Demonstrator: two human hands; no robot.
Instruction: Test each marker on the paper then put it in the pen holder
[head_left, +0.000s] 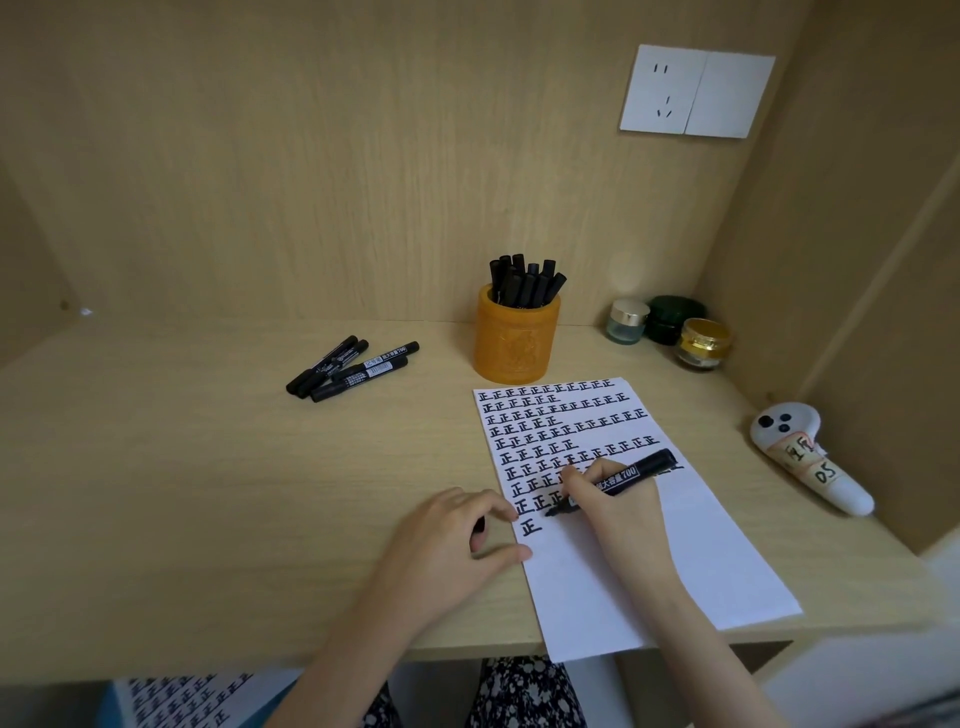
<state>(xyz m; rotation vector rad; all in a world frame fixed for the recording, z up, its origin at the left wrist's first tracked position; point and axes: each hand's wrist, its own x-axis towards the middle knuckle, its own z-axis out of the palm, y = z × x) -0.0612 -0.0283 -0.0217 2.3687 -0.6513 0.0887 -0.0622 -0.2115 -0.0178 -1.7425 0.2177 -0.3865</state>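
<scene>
Right hand (615, 501): my fingers pinch a black cylindrical marker (626, 478) low on its barrel, its tip pressed to the sheet and its butt slanting up to the right.
Left hand (449, 538): fingers curled, with the fingertip and thumb touching the paper's left edge. A small black piece (480, 525) shows between them; I cannot tell what it is.
Paper (639, 577): smooth white sheet lying askew on the table, its upper part filled with rows of bold black characters.
Pen holder (517, 340): squat amber cylinder with a relief pattern, just behind the paper and packed with upright black markers (524, 283).
Loose markers (353, 366): four matte black barrels with printed labels, bunched to the left of the holder.
Table (208, 493): pale wood-grain laminate.
</scene>
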